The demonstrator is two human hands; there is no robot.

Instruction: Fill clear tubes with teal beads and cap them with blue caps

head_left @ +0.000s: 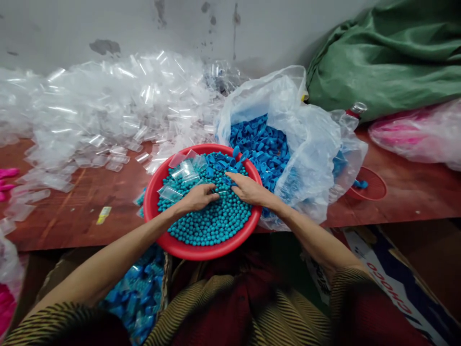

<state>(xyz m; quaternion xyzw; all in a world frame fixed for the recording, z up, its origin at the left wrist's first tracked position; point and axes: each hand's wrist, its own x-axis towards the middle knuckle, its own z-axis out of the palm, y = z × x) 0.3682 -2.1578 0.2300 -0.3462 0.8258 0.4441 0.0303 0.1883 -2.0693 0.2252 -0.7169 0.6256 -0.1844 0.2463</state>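
Observation:
A red basin (pixel 151 192) full of small turquoise balls (pixel 205 230) sits at the table's front edge. Above the balls, the fingers of my left hand (pixel 200 197) are bent around what looks like a clear plastic sleeve (pixel 223 192), of which only a glint shows. Just to its right, my right hand (pixel 248 189) is curled, with a blue plastic piece (pixel 229 181) between thumb and fingers. Loose blue scoop-shaped caps (pixel 234 166) lie at the basin's far side. Several flat clear sleeves (pixel 189 170) rest on the balls at the left.
Clear sleeves (pixel 108 105) are heaped along the wall. Right of the basin, an open plastic bag (pixel 309 139) spills blue caps (pixel 262 149). Farther right are a small red dish (pixel 374 185), a pink-filled bag (pixel 414 134) and a green sack (pixel 389 62). Filled blue pieces (pixel 139 293) lie below the table.

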